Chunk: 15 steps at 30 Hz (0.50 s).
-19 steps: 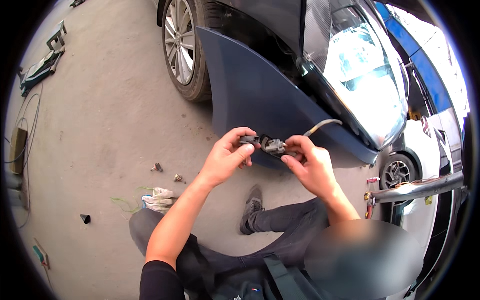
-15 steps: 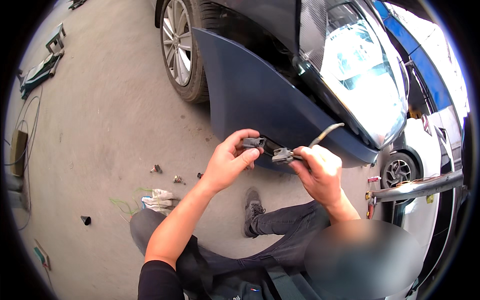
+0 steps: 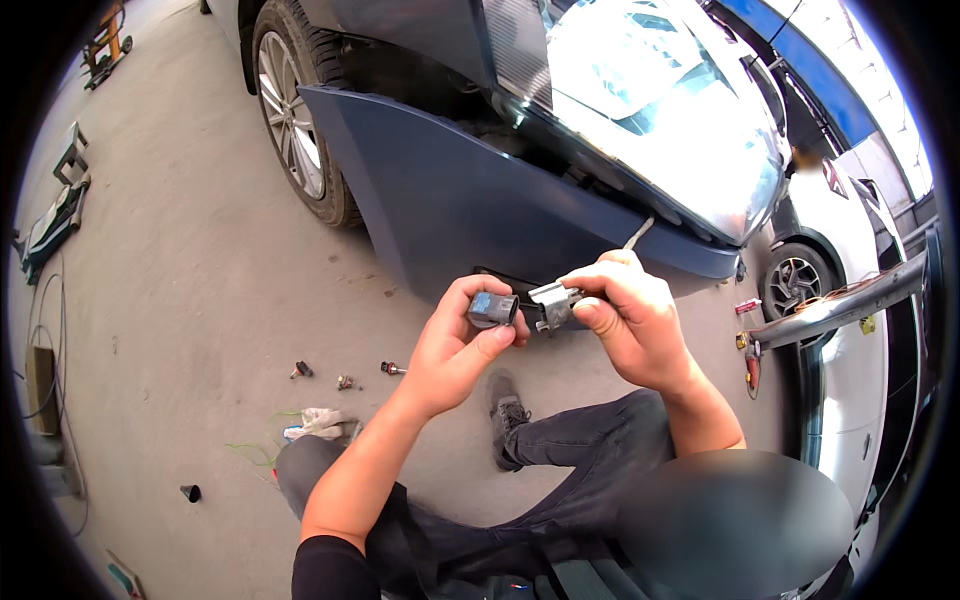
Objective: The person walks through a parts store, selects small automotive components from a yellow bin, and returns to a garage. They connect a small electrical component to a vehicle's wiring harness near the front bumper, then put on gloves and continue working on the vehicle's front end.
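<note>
Between the thumb and fingers of my left hand (image 3: 455, 340) is a dark plug housing (image 3: 493, 310) with a bluish patch on its top; its open end faces right. My right hand (image 3: 635, 315) pinches a grey electrical connector (image 3: 551, 305), tilted toward the housing. A small gap separates the two pieces. A light-coloured cable (image 3: 638, 233) rises behind my right hand toward the car's front. Just beyond both hands is the loose-edged dark blue bumper (image 3: 480, 190), below the bright headlight (image 3: 660, 120).
Small bulb-like parts (image 3: 345, 382) and pale gloves (image 3: 322, 422) lie on the floor near my left knee. A black cone (image 3: 191, 493) stands farther left. At right, a metal post (image 3: 850, 308) crosses before a white car (image 3: 840, 400). The front wheel (image 3: 290, 110) is at upper left.
The view has shifted, so the car sits farther left. The housing in my left hand has turned, showing its bluish side, and the right connector has tilted, its broad face now showing.
</note>
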Motion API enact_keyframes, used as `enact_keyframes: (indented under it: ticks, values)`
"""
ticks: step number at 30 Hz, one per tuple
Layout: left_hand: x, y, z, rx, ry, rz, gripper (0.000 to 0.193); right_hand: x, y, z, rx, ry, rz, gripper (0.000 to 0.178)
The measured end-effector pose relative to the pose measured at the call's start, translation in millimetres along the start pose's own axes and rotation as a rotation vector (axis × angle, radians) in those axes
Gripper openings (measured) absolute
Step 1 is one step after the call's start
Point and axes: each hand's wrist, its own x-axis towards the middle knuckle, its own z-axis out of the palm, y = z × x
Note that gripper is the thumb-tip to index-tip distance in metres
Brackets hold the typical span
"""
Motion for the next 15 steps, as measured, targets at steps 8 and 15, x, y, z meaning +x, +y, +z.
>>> enact_keyframes:
  ticks: [8,15]
  values:
    - [-2.7,5.2,10.8,0.632,0.099,0.207,0.038,0.8,-5.7,7.1,0.066,-0.059,0.206,0.02]
    - [-0.3,5.9,14.1,0.86,0.169,0.307,0.036,4.1,-7.7,3.2,0.112,-0.134,0.339,0.021]
